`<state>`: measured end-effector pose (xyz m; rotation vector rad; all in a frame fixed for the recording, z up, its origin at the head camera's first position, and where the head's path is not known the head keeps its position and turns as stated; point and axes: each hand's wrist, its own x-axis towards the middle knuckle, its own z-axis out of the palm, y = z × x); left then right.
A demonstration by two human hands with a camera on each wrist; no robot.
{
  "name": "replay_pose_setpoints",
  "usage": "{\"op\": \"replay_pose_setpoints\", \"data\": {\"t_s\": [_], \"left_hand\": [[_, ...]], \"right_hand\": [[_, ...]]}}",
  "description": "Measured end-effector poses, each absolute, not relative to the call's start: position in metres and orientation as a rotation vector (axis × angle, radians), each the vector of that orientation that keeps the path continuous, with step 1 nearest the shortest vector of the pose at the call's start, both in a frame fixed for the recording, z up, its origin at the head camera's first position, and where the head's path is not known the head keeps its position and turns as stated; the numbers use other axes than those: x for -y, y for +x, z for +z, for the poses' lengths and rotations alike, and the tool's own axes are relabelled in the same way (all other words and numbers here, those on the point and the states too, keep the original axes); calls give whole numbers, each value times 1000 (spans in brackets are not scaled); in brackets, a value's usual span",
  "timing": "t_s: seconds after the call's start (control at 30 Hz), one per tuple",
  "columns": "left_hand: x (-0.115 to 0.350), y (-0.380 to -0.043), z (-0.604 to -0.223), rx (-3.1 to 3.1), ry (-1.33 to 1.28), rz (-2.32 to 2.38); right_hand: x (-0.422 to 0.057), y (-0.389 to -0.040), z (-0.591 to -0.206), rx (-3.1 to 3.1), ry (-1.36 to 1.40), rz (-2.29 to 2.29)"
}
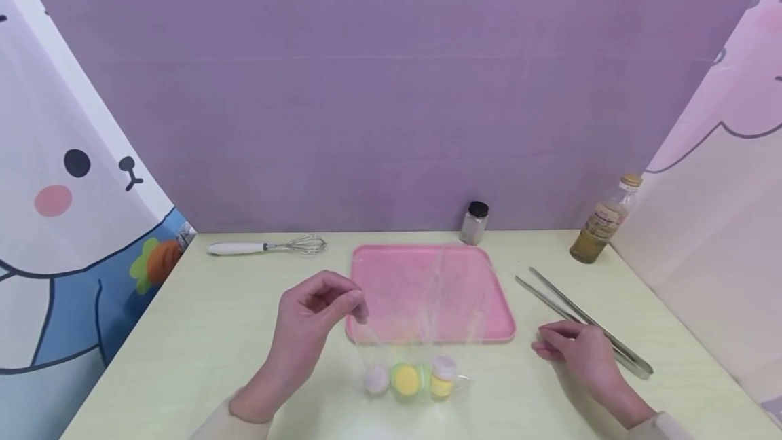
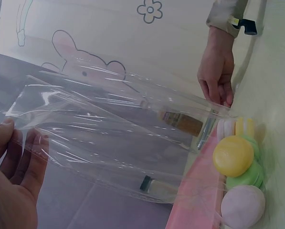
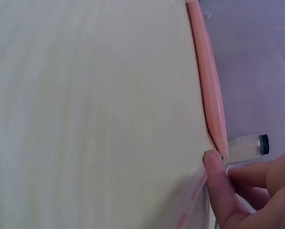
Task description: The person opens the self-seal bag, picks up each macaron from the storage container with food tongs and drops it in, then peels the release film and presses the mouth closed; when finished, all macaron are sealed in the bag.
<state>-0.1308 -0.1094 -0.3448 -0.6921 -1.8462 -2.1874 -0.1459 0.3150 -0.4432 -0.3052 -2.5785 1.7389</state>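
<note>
My left hand (image 1: pixel 311 331) pinches the top edge of a clear plastic bag (image 2: pixel 99 129) between thumb and fingers. The bag stretches in front of the pink tray. At its bottom sit several macarons in lilac, yellow and green: a yellow macaron (image 2: pixel 233 156) and a lilac macaron (image 2: pixel 243 206) show plainly from the left wrist. My right hand (image 1: pixel 583 355) is low over the table at the right, loosely curled beside metal tongs (image 1: pixel 562 294). I see nothing held in it, though the right wrist view is blurred around the fingertips.
Behind the bag lies a pink tray (image 1: pixel 391 277). A whisk (image 1: pixel 269 248) lies at the back left. A small black-capped jar (image 1: pixel 473 224) stands behind the tray, and a glass bottle with amber liquid (image 1: pixel 601 226) at the back right. A purple wall (image 1: pixel 391 100) closes off the back.
</note>
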Motion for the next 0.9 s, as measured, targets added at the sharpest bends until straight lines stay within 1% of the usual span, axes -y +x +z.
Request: {"op": "replay_pose_setpoints", "data": {"t_s": [0.17,0.3,0.47,0.67,0.8,0.9], "left_hand": [[109,-130,-344,1840,-698,-2185],[109,-130,-344,1843,-698,-2183],[110,-130,-343,1841,-704,-2180],[110,-130,-342,1836,-703,-2191],[110,-130,-343,1832,-705,-2196],[110,-130,-342,1834,-705,-2193]], "right_hand": [[-318,-144,-442,2468,-216,1932],[-321,-140,-440,2442,-102,1978],[-321,-134,-433,2473,17,1783],[-317,-128,-414,2543,13,1393],[-305,-124,-395,2482,96,1390],[-289,-115,-377,2463,234,1414]]}}
